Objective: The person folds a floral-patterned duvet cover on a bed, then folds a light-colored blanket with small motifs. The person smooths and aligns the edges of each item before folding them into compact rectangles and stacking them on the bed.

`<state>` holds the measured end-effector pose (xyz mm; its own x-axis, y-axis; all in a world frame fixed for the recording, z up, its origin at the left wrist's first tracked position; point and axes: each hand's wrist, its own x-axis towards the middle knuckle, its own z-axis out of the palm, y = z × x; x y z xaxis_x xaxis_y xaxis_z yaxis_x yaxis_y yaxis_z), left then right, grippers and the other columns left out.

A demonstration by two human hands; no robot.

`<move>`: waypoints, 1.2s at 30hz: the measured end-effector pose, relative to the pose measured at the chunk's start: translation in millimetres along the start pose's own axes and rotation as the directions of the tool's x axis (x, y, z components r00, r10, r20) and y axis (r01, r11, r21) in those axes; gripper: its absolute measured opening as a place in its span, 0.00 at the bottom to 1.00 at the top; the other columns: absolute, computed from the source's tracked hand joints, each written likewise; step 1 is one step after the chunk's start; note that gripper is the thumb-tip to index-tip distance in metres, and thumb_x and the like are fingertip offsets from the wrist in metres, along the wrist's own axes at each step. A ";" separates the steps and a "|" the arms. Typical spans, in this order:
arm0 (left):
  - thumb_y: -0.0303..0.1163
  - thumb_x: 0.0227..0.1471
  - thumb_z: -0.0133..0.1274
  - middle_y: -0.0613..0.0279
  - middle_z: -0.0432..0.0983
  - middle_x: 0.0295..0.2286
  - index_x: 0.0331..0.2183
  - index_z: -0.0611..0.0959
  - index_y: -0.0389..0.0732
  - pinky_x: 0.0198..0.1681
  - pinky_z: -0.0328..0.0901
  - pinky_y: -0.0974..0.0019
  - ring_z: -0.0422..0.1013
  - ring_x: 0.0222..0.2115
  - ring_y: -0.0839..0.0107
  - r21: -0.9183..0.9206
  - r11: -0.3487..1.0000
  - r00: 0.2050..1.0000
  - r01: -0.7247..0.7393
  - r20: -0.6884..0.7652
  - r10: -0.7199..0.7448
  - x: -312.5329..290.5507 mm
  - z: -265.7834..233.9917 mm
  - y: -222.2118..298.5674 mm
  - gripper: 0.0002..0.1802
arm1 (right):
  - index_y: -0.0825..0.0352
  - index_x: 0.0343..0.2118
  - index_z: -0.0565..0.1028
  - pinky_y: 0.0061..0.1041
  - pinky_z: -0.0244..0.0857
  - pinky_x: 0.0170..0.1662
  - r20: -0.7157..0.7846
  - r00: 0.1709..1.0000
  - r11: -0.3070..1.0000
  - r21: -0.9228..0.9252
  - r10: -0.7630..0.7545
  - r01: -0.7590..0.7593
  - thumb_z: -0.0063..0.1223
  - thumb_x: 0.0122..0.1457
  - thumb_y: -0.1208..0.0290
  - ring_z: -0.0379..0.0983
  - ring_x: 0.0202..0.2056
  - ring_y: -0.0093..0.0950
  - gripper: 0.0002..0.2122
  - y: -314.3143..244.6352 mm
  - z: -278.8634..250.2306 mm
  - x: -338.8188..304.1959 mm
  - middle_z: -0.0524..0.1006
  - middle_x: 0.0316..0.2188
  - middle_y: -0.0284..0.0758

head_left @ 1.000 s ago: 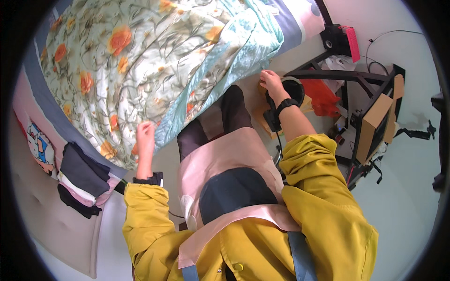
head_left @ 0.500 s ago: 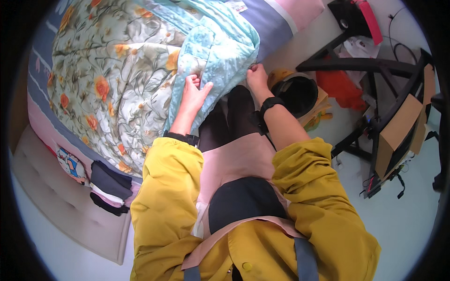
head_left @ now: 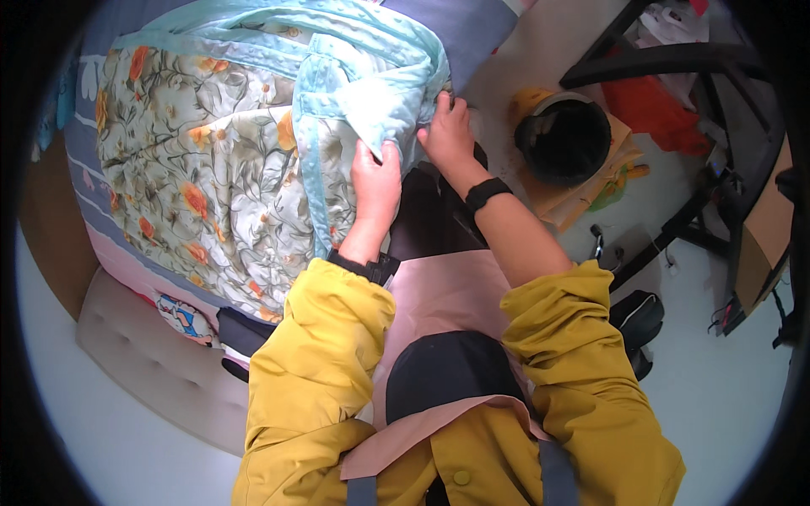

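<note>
A floral quilt (head_left: 245,160) with orange roses and a light blue border lies over the bed, its near right corner folded back to show a pale blue underside (head_left: 371,97). My left hand (head_left: 377,185) pinches the tip of the folded blue fabric between thumb and fingers. To its right, my right hand (head_left: 449,139) is closed on the quilt's right edge, fingers curled at the border and thumb toward the fold. Both hands are at the bed's near edge, just beyond my legs.
A black-lined bin (head_left: 563,139) stands on the floor at right beside a cardboard piece (head_left: 548,198). Further right are a black metal frame (head_left: 666,63), a red bag (head_left: 654,105) and black shoes (head_left: 634,325). A padded headboard (head_left: 152,363) borders the bed at left.
My left hand has moved right, closer to my right hand, and now pinches the blue fold. The turned-back corner has shifted, showing more floral fabric beside it. The view has shifted too.
</note>
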<state>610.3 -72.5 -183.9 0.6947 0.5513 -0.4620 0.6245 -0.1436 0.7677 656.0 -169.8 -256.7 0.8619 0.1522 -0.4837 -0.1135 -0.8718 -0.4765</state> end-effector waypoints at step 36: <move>0.29 0.37 0.56 0.46 0.58 0.41 0.43 0.66 0.32 0.50 0.51 0.55 0.54 0.45 0.52 0.644 0.649 0.814 -0.405 -0.068 0.576 69.0 -16.7 7.1 0.28 | 0.67 0.40 0.70 0.21 0.60 0.41 0.382 0.907 0.353 0.836 0.177 -0.420 0.47 0.55 0.68 0.66 0.35 0.19 0.12 88.2 -56.2 8.4 0.72 0.34 0.28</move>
<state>656.7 -21.8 -203.0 0.9012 0.4224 0.0966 0.3536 -0.8458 0.3996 681.1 -271.6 -261.6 0.5733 0.1614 -0.8033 -0.8155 0.0172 -0.5785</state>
